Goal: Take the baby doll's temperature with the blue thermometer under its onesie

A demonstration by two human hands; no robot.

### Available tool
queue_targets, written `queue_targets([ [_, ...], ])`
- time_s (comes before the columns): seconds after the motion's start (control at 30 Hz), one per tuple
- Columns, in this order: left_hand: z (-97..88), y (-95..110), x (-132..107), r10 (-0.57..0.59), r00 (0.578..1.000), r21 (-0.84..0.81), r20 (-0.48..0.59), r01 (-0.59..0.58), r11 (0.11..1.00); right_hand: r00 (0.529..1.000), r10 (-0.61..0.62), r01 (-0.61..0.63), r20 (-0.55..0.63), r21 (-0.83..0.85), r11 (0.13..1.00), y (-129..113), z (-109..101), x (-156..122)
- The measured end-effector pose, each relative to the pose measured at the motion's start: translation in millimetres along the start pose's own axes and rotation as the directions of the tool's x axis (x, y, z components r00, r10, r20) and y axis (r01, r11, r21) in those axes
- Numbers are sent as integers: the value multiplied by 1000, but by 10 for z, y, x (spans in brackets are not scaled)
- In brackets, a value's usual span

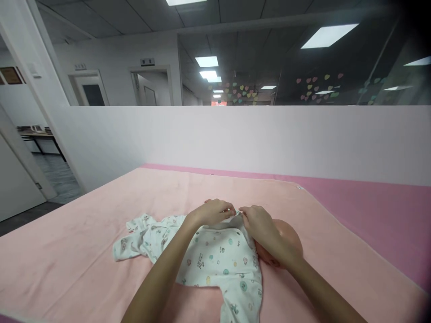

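White printed cloth garment apparently being straightened beneath half-curled fingers of left hand and right hand; grip can't be told; light pinch needed.

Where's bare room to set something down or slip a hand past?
The soft pale-pink cloth is bare left of the white, print-patterned baby garment and beyond it, toward the plain white wall. The flat magenta surface right of the cloth looks bare too. It's crowded at the garment's right end: left hand, right hand and shiny, round, tan doll head.
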State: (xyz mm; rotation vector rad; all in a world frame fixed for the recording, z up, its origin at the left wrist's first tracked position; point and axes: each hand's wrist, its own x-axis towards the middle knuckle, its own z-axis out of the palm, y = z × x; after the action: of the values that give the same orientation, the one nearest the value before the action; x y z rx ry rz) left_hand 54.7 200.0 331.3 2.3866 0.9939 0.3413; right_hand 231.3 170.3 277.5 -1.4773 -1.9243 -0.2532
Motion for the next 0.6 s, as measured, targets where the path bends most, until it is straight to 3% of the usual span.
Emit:
queue_targets([
  [0.07,25,-128,47,-35,999,0,-16,35,999,993,3,9,119,-100,995,-39,9,20],
  [0.13,134,-368,166,-119,970,82,-214,139,987,977,37,0,210,-172,985,-83,-45,14],
  [0.2,310,-650,326,-178,901,265,-397,298,917,958,76,-15,276,-217,976,-125,-117,-4],
  [0.27,483,-882,486,-164,908,428,-385,333,840,922,96,8,376,-266,964,-161,-167,-23],
  [0.33,570,-993,603,-157,945,529,-286,292,797,884,103,46,456,-305,951,-188,-177,-41],
  [0.47,424,-810,629,-4,979,694,-206,149,704,878,83,96,472,-343,934,-203,-112,-81],
  [0.6,288,-433,450,182,957,792,-226,71,606,910,44,116,411,-355,927,-199,-55,-136],
])
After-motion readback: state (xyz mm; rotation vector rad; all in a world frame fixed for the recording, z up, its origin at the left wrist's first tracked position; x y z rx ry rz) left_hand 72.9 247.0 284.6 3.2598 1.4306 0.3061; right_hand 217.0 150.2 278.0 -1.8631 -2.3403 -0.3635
